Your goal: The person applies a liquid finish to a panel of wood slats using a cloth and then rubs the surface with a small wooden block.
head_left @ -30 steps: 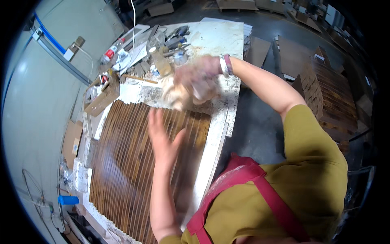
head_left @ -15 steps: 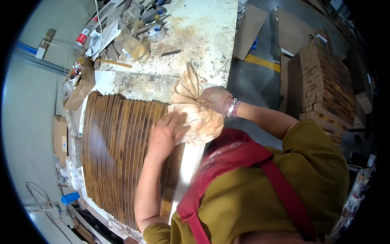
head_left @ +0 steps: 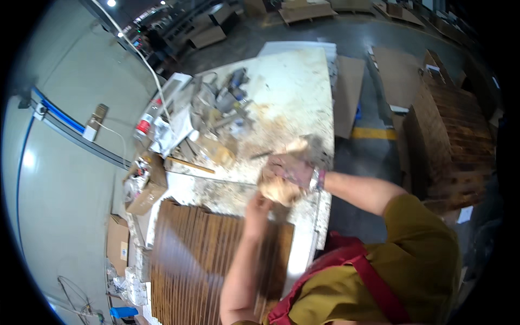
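A stained, cream-coloured cloth (head_left: pixel 283 192) is bunched up above the far right corner of the dark brown wooden strips (head_left: pixel 203 260). My right hand (head_left: pixel 290 169), in what looks like a thin purplish glove with a bracelet at the wrist, is closed on it from above. My left hand (head_left: pixel 257 210) is at the cloth's lower left edge, over the far end of the strips. Its fingers are smeared by motion, so their grip on the cloth cannot be made out. The strips lie side by side in a close row.
Beyond the strips, the stained white worktable (head_left: pixel 300 81) bears a cloudy bottle (head_left: pixel 216 151), a thin yellow-brown stick (head_left: pixel 190 165) and a heap of scraps. A red-labelled bottle (head_left: pixel 145 125) and an open cardboard box (head_left: pixel 149 184) are at the left. Stacked brown boards (head_left: pixel 460 124) stand on the right.
The cloth, spread over the strips' right side before, is now gathered into a bunch under my right hand. My left hand has slid off the cloth's middle to its edge. The view has tilted up.
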Demonstrator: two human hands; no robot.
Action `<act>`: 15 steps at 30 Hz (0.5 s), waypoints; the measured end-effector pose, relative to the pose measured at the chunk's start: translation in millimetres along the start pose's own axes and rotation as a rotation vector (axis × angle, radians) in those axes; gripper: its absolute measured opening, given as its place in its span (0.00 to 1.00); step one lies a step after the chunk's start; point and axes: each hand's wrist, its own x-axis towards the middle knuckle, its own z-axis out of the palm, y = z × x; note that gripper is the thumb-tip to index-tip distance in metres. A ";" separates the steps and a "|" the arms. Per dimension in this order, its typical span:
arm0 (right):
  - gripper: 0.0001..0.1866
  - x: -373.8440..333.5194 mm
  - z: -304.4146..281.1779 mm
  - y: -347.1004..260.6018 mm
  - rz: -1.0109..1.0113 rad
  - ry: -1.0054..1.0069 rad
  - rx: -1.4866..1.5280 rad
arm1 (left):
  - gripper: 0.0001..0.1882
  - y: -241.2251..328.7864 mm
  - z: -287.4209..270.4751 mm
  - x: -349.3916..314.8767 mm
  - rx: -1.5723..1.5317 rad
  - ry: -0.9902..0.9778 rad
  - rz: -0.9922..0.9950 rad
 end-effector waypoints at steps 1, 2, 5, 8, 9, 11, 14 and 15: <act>0.23 0.7 -10.2 1.2 -0.057 0.016 -0.011 | 0.12 -11.2 6.8 2.8 -0.027 0.040 0.033; 0.19 0.2 -34.2 -12.0 -0.162 0.051 -0.019 | 0.07 9.4 2.8 -8.0 0.162 0.039 0.037; 0.21 4.1 -67.6 2.5 0.034 0.296 0.341 | 0.04 1.2 -10.3 -8.2 -0.046 0.093 -0.008; 0.29 -15.9 -48.5 43.9 0.024 -0.155 -0.048 | 0.05 20.8 -4.4 3.0 -0.026 0.212 0.227; 0.31 -25.4 -24.1 29.8 -0.087 -0.237 -0.300 | 0.07 34.9 -5.3 0.4 -0.002 0.229 0.202; 0.32 -43.3 -7.9 27.2 -0.116 -0.253 -0.296 | 0.06 56.9 -4.5 2.0 0.155 0.313 0.218; 0.31 -34.8 -7.8 57.6 0.280 -0.215 0.045 | 0.07 32.9 -23.4 30.3 -0.051 0.466 0.187; 0.27 -33.8 -7.3 61.7 0.298 -0.160 -0.083 | 0.07 27.0 -26.3 40.0 -0.102 0.440 0.183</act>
